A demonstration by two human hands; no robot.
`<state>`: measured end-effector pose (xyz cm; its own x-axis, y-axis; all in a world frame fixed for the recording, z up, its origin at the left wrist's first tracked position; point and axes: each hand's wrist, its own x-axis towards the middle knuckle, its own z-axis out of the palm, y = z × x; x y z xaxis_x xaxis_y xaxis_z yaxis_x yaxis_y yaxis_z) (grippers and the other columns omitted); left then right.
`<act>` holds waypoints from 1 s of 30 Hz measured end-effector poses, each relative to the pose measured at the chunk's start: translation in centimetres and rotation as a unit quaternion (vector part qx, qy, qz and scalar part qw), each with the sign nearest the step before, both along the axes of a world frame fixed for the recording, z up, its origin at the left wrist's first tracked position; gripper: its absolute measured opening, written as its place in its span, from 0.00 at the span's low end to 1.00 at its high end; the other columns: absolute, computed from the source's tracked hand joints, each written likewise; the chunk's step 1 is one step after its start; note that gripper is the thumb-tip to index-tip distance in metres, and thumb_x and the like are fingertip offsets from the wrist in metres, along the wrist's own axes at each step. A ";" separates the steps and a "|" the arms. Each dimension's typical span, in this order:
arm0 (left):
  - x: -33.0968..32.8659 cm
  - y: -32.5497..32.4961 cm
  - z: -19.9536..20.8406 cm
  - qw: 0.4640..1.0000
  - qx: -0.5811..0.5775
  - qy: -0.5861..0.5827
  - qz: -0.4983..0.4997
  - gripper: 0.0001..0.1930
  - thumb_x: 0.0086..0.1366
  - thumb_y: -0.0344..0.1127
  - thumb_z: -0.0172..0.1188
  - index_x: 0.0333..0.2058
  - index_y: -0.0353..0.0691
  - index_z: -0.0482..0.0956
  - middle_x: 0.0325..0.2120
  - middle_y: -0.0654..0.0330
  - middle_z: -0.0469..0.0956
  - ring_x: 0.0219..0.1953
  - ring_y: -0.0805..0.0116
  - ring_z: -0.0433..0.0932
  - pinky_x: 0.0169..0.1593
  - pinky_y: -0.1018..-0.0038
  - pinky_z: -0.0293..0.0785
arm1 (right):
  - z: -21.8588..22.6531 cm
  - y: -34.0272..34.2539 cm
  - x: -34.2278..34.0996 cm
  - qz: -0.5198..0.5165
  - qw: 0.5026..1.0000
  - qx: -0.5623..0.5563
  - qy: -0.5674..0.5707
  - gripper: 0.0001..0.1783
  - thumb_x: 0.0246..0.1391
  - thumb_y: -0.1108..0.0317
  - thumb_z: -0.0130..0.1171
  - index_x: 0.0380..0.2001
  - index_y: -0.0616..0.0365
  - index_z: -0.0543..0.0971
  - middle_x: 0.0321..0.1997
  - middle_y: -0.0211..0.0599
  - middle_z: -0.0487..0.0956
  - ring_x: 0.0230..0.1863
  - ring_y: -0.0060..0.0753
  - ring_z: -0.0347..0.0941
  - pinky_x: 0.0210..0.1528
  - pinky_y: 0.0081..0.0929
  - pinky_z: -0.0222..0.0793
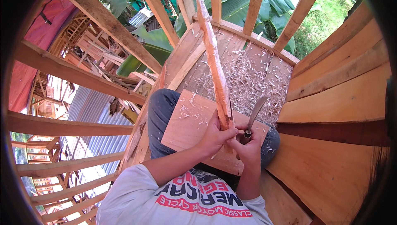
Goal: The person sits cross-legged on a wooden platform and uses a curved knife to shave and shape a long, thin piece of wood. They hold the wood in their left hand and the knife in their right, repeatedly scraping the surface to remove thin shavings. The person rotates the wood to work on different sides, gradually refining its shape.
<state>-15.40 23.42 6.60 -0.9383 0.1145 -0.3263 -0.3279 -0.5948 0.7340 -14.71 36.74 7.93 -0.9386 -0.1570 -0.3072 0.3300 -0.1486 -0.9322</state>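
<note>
A long, roughly carved wooden stick [216, 65] points up and away from me, its far end tapered. My left hand [216, 137] is wrapped round its near end. In my right hand [249, 147] is a knife with a curved blade [258, 111], gripped by its dark handle. The blade stands up to the right of the stick, apart from it. Both hands meet at the thumbs, above a square wooden board [188, 121] lying across my lap. A few pale shavings are scattered on the board.
Wood shavings [256, 76] lie thickly on the plank floor [186, 55] ahead. Upright wooden slats [111, 22] rise on the left and in front; wide boards [339, 105] form a wall close on the right. Corrugated metal sheets [89, 109] show outside on the left.
</note>
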 end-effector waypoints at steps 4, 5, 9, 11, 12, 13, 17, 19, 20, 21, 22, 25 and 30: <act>-1.9 -1.3 0.0 0.997 0.066 0.032 0.010 0.26 0.50 0.23 0.62 0.46 0.46 0.61 0.32 0.65 0.66 0.40 0.71 0.71 0.47 0.73 0.71 | 0.1 1.2 0.2 0.046 0.997 -0.053 -0.013 0.18 0.39 0.77 0.71 0.36 0.61 0.77 0.14 0.15 0.67 0.14 0.04 0.57 0.17 0.09 0.45; -2.2 -1.6 0.4 0.996 0.074 0.039 0.010 0.25 0.50 0.23 0.62 0.45 0.47 0.61 0.33 0.65 0.66 0.41 0.70 0.70 0.47 0.72 0.71 | 0.2 1.1 0.2 0.051 0.997 -0.057 -0.013 0.18 0.39 0.77 0.71 0.36 0.61 0.77 0.14 0.14 0.67 0.14 0.04 0.57 0.17 0.09 0.45; -2.9 -2.2 1.3 0.991 0.113 0.076 -0.008 0.25 0.48 0.25 0.65 0.41 0.50 0.62 0.35 0.66 0.65 0.46 0.68 0.68 0.49 0.69 0.68 | -0.4 -0.2 0.6 0.025 0.995 -0.092 -0.004 0.19 0.38 0.77 0.72 0.36 0.61 0.76 0.12 0.16 0.66 0.12 0.06 0.57 0.15 0.10 0.44; -3.1 -2.6 0.7 0.982 0.147 0.113 -0.034 0.26 0.47 0.26 0.66 0.41 0.51 0.62 0.35 0.66 0.64 0.48 0.67 0.68 0.51 0.68 0.67 | -0.8 -0.7 1.0 0.011 0.992 -0.127 -0.009 0.21 0.38 0.77 0.72 0.38 0.61 0.75 0.12 0.18 0.67 0.11 0.07 0.57 0.14 0.11 0.45; -3.1 -2.8 0.6 0.979 0.160 0.118 -0.048 0.27 0.46 0.26 0.67 0.41 0.51 0.62 0.35 0.66 0.64 0.48 0.66 0.68 0.52 0.68 0.67 | -1.0 -0.8 1.2 0.003 0.989 -0.145 -0.010 0.23 0.38 0.77 0.72 0.39 0.61 0.74 0.12 0.18 0.68 0.10 0.08 0.57 0.13 0.11 0.45; -3.3 -3.0 0.7 0.975 0.173 0.124 -0.062 0.27 0.45 0.26 0.68 0.41 0.52 0.62 0.35 0.66 0.64 0.49 0.66 0.67 0.52 0.67 0.67 | -1.1 -0.9 1.2 0.006 0.990 -0.143 -0.014 0.24 0.37 0.77 0.72 0.40 0.61 0.73 0.12 0.19 0.68 0.10 0.08 0.57 0.13 0.12 0.45; -3.7 -3.8 1.2 0.961 0.207 0.134 -0.128 0.28 0.45 0.21 0.62 0.43 0.50 0.59 0.37 0.63 0.64 0.50 0.64 0.68 0.51 0.67 0.69 | -1.0 -0.9 1.0 0.011 0.992 -0.125 -0.004 0.27 0.36 0.78 0.73 0.41 0.61 0.72 0.14 0.20 0.69 0.11 0.08 0.58 0.13 0.11 0.46; -3.7 -3.9 1.6 0.958 0.213 0.127 -0.144 0.29 0.44 0.20 0.59 0.44 0.51 0.58 0.36 0.62 0.63 0.47 0.64 0.69 0.50 0.64 0.69 | -1.0 -0.9 1.0 0.008 0.994 -0.109 0.013 0.27 0.34 0.78 0.74 0.40 0.60 0.72 0.15 0.18 0.68 0.13 0.06 0.57 0.15 0.09 0.46; -3.6 -4.0 1.7 0.956 0.217 0.123 -0.153 0.30 0.43 0.19 0.58 0.44 0.51 0.58 0.36 0.62 0.62 0.46 0.64 0.69 0.49 0.62 0.69 | -1.2 -1.0 1.1 0.005 0.995 -0.101 0.021 0.28 0.33 0.78 0.75 0.40 0.60 0.72 0.15 0.17 0.67 0.14 0.05 0.57 0.16 0.08 0.46; -3.6 -4.1 1.8 0.954 0.223 0.121 -0.160 0.31 0.42 0.19 0.56 0.44 0.51 0.57 0.35 0.61 0.62 0.43 0.64 0.70 0.48 0.61 0.69 | -1.3 -1.1 1.1 0.001 0.995 -0.093 0.029 0.28 0.33 0.78 0.75 0.39 0.59 0.72 0.16 0.16 0.66 0.15 0.04 0.56 0.17 0.08 0.46; -3.6 -4.2 1.8 0.952 0.229 0.118 -0.166 0.31 0.41 0.19 0.55 0.45 0.51 0.57 0.34 0.61 0.61 0.41 0.64 0.70 0.47 0.59 0.68 | -1.4 -1.1 1.2 0.003 0.996 -0.089 0.032 0.28 0.32 0.78 0.76 0.39 0.59 0.72 0.16 0.16 0.66 0.15 0.04 0.55 0.18 0.07 0.45; -3.4 -4.4 1.7 0.950 0.237 0.107 -0.174 0.33 0.38 0.19 0.52 0.45 0.51 0.56 0.32 0.61 0.60 0.35 0.65 0.70 0.44 0.58 0.68 | -1.5 -1.3 1.3 0.013 0.996 -0.070 0.056 0.27 0.32 0.77 0.76 0.37 0.58 0.72 0.19 0.15 0.65 0.17 0.02 0.53 0.20 0.07 0.45; -3.4 -5.1 2.6 0.948 0.238 0.086 -0.191 0.32 0.37 0.20 0.51 0.45 0.49 0.56 0.28 0.62 0.59 0.28 0.69 0.68 0.37 0.64 0.67 | -2.1 -0.5 1.2 0.071 0.992 -0.075 0.073 0.20 0.38 0.74 0.74 0.33 0.58 0.73 0.21 0.17 0.68 0.17 0.04 0.55 0.19 0.07 0.48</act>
